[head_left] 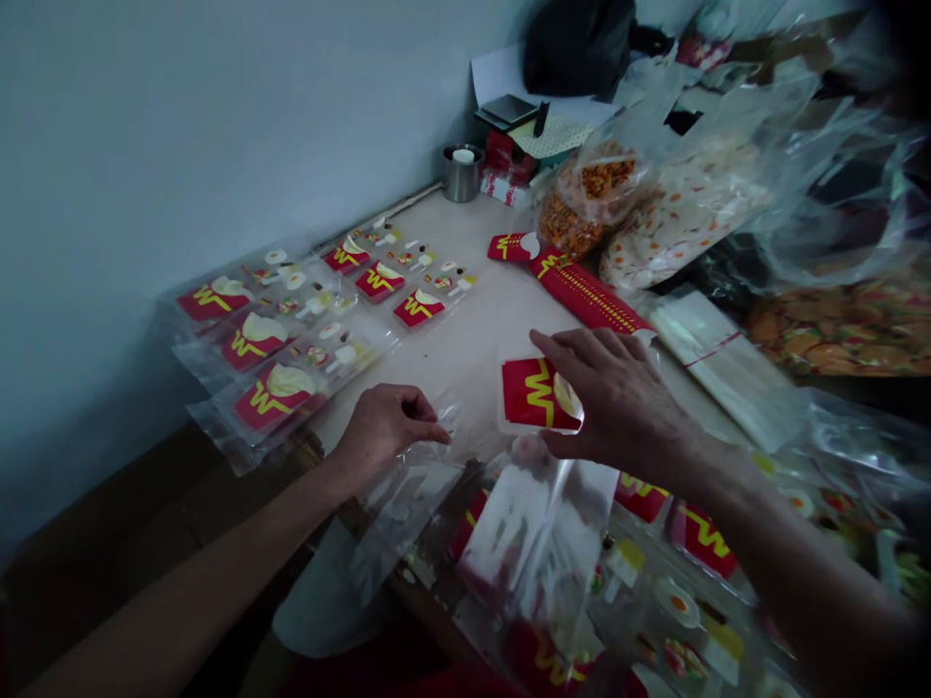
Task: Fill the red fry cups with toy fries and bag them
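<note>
The red fry carton (pixel 522 393), bearing a yellow zigzag, sits right of centre, long axis left-right, pale end pointing right. The right hand (pixel 618 393), widely curved, holds it between thumb and fingers. The left hand (pixel 397 422) pinches a crinkled, clear plastic bag (pixel 407 499). Farther right lie nested red cartons (pixel 586 294).

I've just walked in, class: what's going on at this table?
A person's left hand pinches a thin clear plastic bag, while the right hand grips a flat red piece with a yellow zigzag over the pale tabletop. Clear plastic packets with similar red pieces lie in rows near the pale blue wall.
</note>
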Tool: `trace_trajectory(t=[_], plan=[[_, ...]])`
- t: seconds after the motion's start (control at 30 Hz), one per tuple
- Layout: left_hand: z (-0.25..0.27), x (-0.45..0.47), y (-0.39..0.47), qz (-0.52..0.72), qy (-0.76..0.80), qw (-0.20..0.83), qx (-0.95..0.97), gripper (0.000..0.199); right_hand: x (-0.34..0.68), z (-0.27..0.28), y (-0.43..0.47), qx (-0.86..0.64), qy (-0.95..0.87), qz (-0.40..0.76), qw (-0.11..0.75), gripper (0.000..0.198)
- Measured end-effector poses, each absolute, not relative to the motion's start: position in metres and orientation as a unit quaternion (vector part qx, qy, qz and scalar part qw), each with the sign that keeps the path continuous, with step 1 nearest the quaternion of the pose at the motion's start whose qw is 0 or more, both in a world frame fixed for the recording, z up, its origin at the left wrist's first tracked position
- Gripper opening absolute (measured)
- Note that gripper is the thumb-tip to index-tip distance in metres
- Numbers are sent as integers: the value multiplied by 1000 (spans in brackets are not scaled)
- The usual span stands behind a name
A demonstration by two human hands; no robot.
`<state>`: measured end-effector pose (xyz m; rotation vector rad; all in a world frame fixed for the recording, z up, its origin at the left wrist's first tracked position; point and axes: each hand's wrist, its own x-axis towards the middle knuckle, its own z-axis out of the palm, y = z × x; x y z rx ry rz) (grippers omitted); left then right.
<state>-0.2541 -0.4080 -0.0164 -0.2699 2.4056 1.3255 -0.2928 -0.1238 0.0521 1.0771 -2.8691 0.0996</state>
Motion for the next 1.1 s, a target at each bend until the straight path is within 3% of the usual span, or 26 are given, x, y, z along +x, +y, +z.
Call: trace_trajectory(t=[0.33, 0.53, 0.8, 1.1], plan=[[-22, -254, -409, 573, 755, 313, -57, 39, -276, 31, -142, 337, -941, 32, 26, 93], [-24, -262, -402, 657, 689, 289, -101, 61, -276, 28, -149, 351, -936, 43, 1, 93], [-14, -258, -419, 604, 735, 295, -91, 52, -260, 22, -138, 475, -858, 135, -142, 91], [5, -232, -416, 531, 805, 258, -62, 54, -246, 39, -135, 350, -932, 97, -26, 96]])
